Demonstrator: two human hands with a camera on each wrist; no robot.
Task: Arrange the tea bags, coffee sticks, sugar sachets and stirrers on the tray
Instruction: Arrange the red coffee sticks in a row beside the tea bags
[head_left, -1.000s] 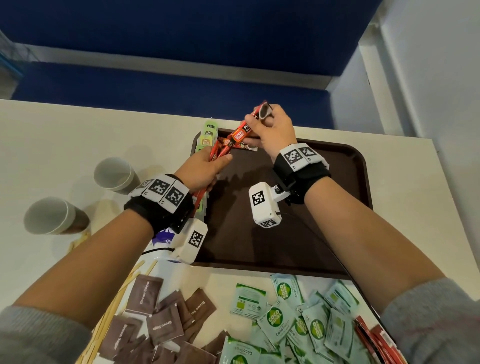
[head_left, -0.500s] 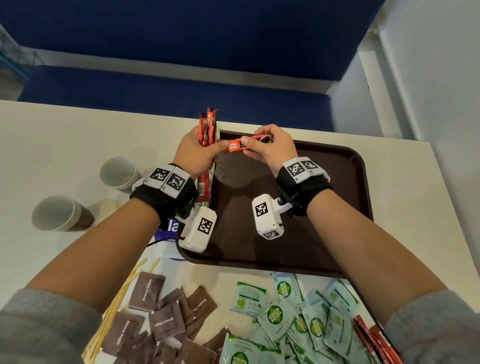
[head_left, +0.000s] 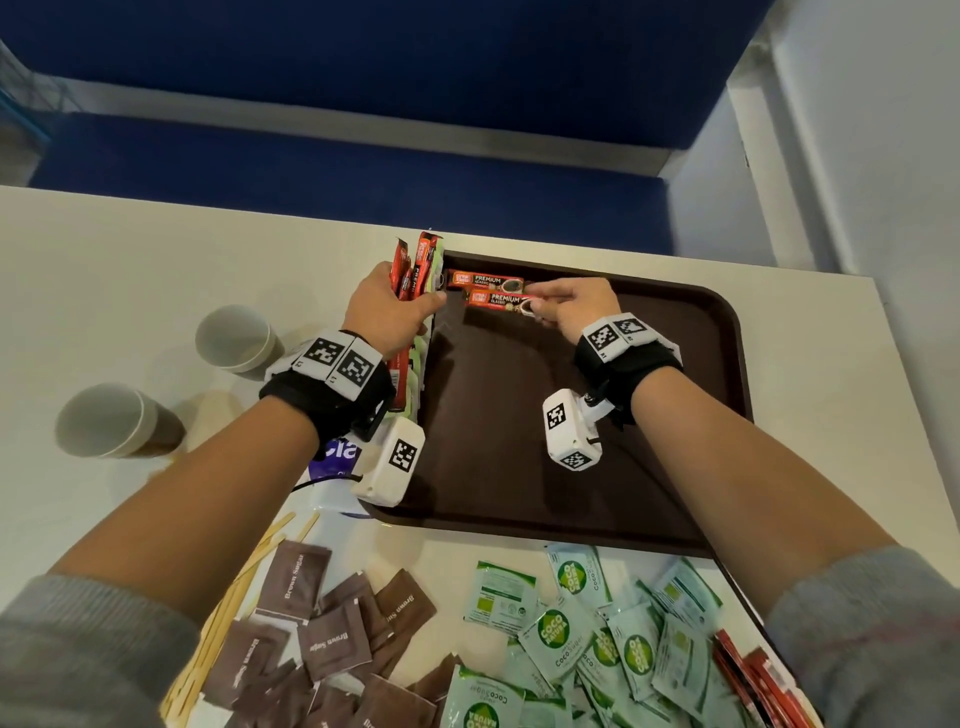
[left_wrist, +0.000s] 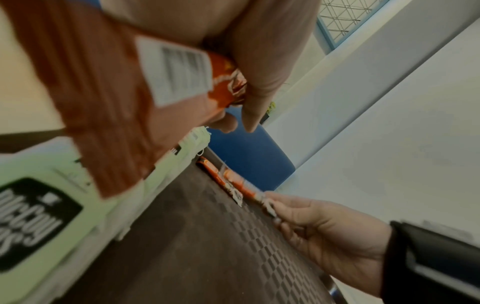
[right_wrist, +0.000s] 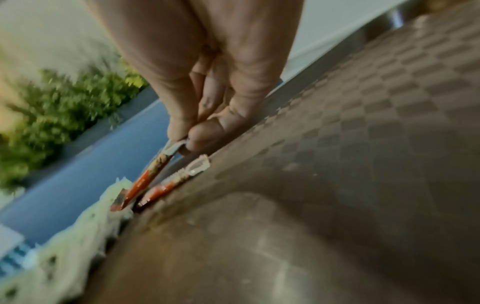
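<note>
Head view: right hand (head_left: 566, 306), half a second ago up by the left hand (head_left: 387, 312), now pinches a coffee stick (head_left: 498, 300) low beside a laid stick (head_left: 485, 280) at the tray (head_left: 717, 374) far edge. Left grips the spare bundle (head_left: 413, 265).

Left wrist view: tea bags (left_wrist: 64, 174) line the tray's left edge.

Right wrist view: held stick tilted, near end raised. Sachets, stirrers and cups wait off-tray.

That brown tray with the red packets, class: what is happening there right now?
A person is laying coffee sticks along the far end of the tray. The right hand pinches one stick beside another stick already lying there. The left hand grips a bundle of sticks at the tray's left edge. Sugar sachets and stirrers wait on the table.
</note>
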